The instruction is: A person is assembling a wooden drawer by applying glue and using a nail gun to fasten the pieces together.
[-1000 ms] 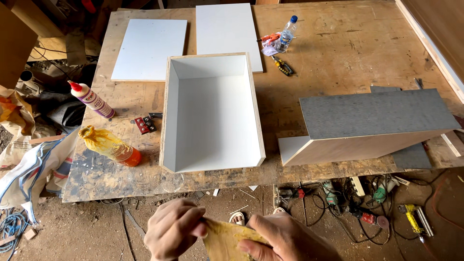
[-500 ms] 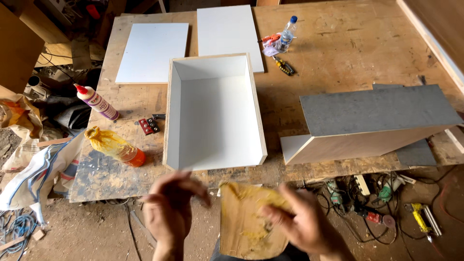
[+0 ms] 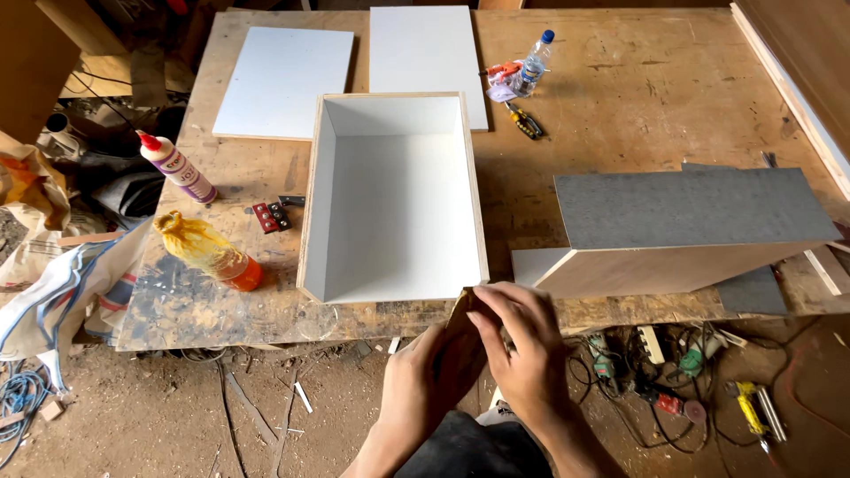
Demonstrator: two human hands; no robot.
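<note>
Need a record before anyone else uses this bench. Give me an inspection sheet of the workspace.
Surface: worn plywood workbench, stained and scuffed, with a clear plastic sheet over its near left corner.
Job's things: brown sheet, folded, held at the bench's near edge; open white box just beyond it.
Clutter: two white panels, glue bottle, orange bottle lying down, water bottle, grey-topped box.
Hands: left hand and right hand both grip the sheet.
Cables: tangled wires and plugs on the floor under the bench edge; blue cord at far left.
Surroundings: dirt floor with scraps, sacks at left.
</note>
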